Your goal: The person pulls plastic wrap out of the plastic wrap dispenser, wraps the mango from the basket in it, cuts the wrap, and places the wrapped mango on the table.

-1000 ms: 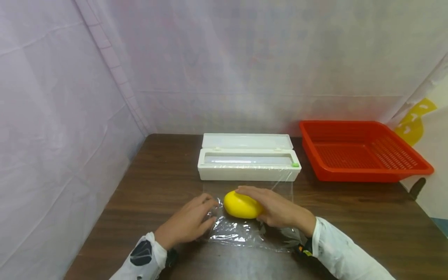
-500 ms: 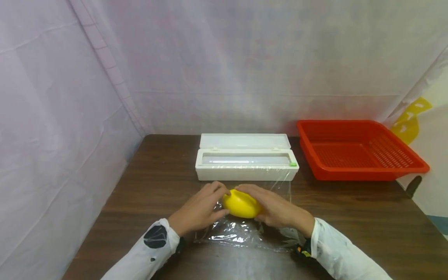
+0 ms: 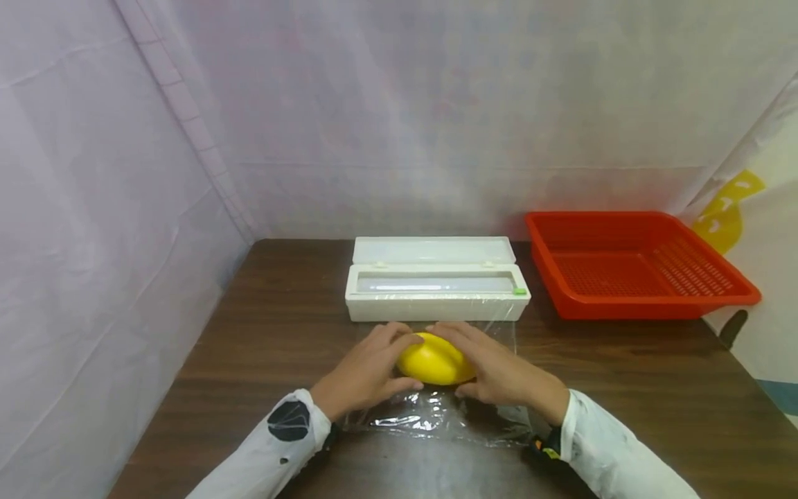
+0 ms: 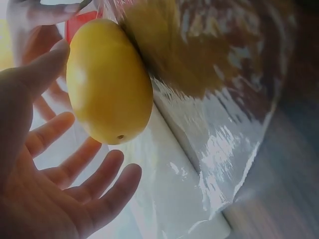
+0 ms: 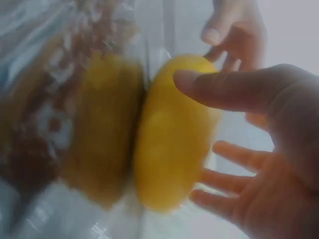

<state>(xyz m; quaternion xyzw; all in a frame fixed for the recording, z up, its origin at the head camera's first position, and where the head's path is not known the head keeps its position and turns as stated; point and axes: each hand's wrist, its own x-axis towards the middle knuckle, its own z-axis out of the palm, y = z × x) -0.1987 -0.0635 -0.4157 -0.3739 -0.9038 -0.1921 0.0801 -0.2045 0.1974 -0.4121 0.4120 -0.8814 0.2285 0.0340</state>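
Note:
A smooth yellow oval fruit (image 3: 435,359), with a small dark spot at one end in the left wrist view, lies on a sheet of clear cling film (image 3: 430,419). The left hand (image 3: 368,371) is at its left end, fingers spread loosely beside it. From the right, the right hand (image 3: 501,371) reaches along the fruit, fingers over its far side and thumb near its front. In the right wrist view its fingertips meet the fruit's side, the thumb passing in front. The film runs out of a white cling film dispenser (image 3: 438,308), whose lid stands up.
A red plastic basket (image 3: 630,308) stands at the back right of the brown wooden table (image 3: 268,333). A pale cloth (image 3: 436,118) hangs behind and on the left. A clear roll (image 3: 436,285) sits inside the dispenser, near a small green piece.
The left hand has moved right, from beside the fruit to its left end. The fruit has shifted slightly rightward on the film, and the right hand has stayed by it.

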